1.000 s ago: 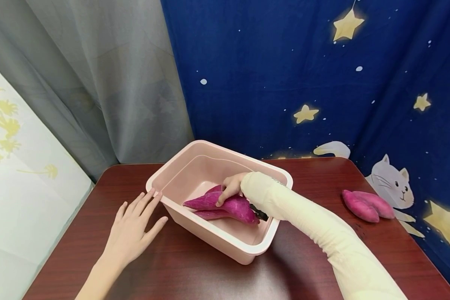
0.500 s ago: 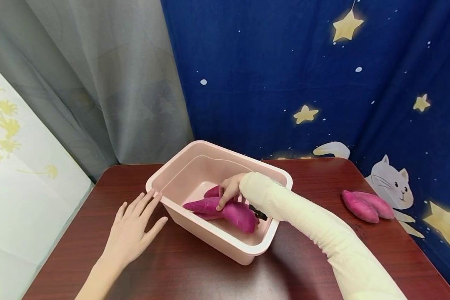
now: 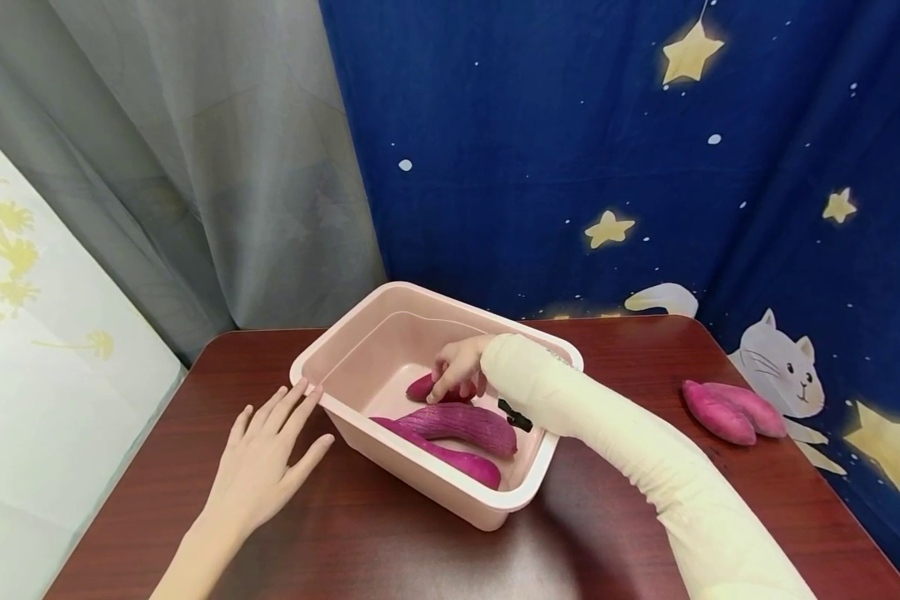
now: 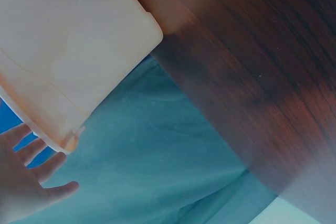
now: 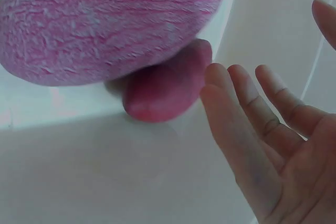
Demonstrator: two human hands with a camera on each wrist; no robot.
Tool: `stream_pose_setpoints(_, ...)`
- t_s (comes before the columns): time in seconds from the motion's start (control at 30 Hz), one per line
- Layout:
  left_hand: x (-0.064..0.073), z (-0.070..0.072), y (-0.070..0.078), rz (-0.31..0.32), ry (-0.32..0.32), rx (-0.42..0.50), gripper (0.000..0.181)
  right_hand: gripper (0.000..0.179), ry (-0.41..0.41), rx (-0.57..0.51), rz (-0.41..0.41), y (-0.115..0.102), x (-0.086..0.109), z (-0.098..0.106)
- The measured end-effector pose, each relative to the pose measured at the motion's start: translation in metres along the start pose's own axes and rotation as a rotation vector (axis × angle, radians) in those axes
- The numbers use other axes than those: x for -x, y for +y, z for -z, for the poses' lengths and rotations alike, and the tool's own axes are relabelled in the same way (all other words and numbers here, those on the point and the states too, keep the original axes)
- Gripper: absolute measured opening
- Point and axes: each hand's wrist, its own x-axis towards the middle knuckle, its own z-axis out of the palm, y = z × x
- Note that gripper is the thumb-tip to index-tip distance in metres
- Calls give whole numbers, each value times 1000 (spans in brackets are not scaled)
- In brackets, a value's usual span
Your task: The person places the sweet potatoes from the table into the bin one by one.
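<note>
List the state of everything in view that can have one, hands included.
Pink tub: upright, open-topped, on the table.
Wrinkled eggplant: lying inside the tub.
Smooth eggplant: lying inside the tub.
Red sweet potato: inside the tub, partly hidden.
Two pink sweet potatoes: lying together on the table.
Left hand: fingers spread, at the tub's rim.
Right hand: inside the tub, holding nothing; contact unclear.
Gray curtain, blue curtain: hanging.

Vegetables (image 3: 468, 423) in tub (image 3: 420, 479), on table (image 3: 345, 533)
</note>
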Motion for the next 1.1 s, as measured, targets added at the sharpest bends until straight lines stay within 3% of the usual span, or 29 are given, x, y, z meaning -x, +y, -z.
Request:
stream_pose_setpoints(0.47,1,0,0,0,3,-1,57,46,81,67,54,-9,16,22)
stream_pose_setpoints(0.87,0,0,0,-6,5,6,57,48,155,110,125,-20,49,44)
stream_pose_setpoints(1.1,1,-1,-1,-9,8,4,57,46,194,104,140,-15,67,52)
